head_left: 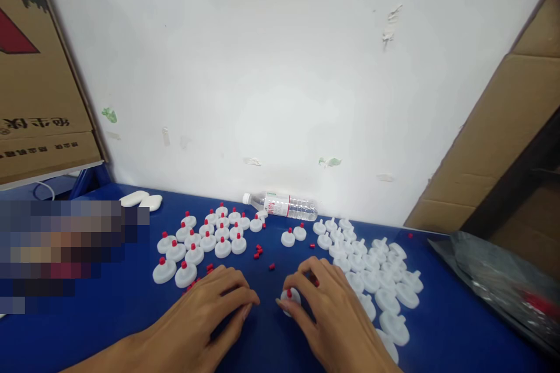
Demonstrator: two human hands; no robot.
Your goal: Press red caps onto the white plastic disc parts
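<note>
My right hand [330, 309] has its thumb and index finger around a round white cap [294, 296] with a red tip on its spout, low over the blue table. A red piece [314, 281] shows by its other fingers. Across a small gap, my left hand [214, 309] is closed, thumb against the curled index finger; whatever lies between them is hidden. Beside the left hand are several small red tips [210, 267], partly covered by it. Behind it stand several red-tipped white caps [193, 254]. Right of my right hand lie several white caps with bare spouts [387, 301].
A clear plastic bottle [301, 208] lies against the white wall [280, 70]. Loose red tips [272, 267] dot the blue table [262, 338]. Cardboard [503, 111] and a clear plastic bag [494, 280] border the right; a printed carton [44, 87] stands left. White objects [151, 203] lie behind a blurred patch.
</note>
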